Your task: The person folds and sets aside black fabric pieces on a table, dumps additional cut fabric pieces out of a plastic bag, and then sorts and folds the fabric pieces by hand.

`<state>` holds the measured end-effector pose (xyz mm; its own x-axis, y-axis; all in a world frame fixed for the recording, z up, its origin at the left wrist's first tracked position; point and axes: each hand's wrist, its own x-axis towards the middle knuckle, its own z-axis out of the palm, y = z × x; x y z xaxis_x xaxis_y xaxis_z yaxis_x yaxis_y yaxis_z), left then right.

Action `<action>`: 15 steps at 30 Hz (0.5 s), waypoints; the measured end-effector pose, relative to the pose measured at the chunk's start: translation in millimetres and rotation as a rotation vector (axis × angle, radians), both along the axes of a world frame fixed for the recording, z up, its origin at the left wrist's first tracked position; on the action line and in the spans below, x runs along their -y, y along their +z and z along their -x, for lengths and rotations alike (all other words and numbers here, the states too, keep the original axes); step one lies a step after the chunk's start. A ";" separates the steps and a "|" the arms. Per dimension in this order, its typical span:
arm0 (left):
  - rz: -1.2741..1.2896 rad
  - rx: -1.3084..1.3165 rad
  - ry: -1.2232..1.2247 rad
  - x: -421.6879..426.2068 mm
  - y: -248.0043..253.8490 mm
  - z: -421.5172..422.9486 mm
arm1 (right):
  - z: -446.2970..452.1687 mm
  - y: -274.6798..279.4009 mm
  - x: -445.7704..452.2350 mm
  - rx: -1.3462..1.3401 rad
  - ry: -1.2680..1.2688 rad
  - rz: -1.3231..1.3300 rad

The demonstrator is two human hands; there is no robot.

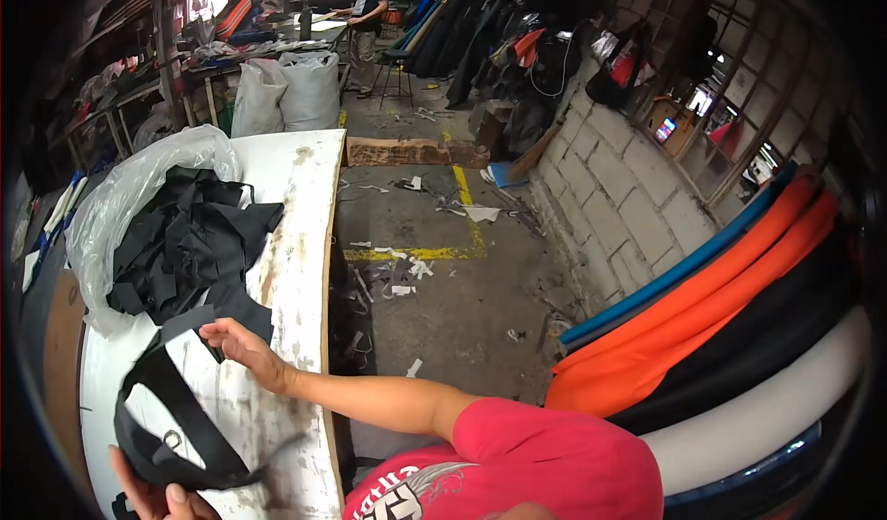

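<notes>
Apparently, left grip (157, 502) pinches a looped black fabric strip (185, 402) over the stained white table (297, 275), right grip (251, 352) unclear at its upper part; loose slack could snag the tangled black cloth heap (189, 243).

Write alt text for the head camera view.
A person's bare left hand holds a looping black fabric strip over a stained white tabletop, the bare right hand near its far end. Beyond, black cloth pieces spill from a clear plastic bag.
</notes>
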<state>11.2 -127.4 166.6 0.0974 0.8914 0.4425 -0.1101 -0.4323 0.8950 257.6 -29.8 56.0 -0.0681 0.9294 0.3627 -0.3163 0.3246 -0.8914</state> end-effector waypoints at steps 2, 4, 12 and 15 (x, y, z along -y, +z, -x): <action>-0.042 0.145 0.075 -7.5 19.1 -30.2 | -1.9 1.8 -4.4 -0.062 0.114 0.066; 0.029 0.294 -0.082 -39.4 0.3 -26.6 | 1.3 -4.2 -7.4 -0.209 0.325 0.164; 0.559 0.222 0.105 -115.2 -177.9 -23.9 | 23.1 -62.7 -6.4 0.007 0.253 0.212; 0.557 0.162 0.068 -104.4 -157.1 -34.8 | 24.5 -63.0 -3.5 0.151 0.184 0.103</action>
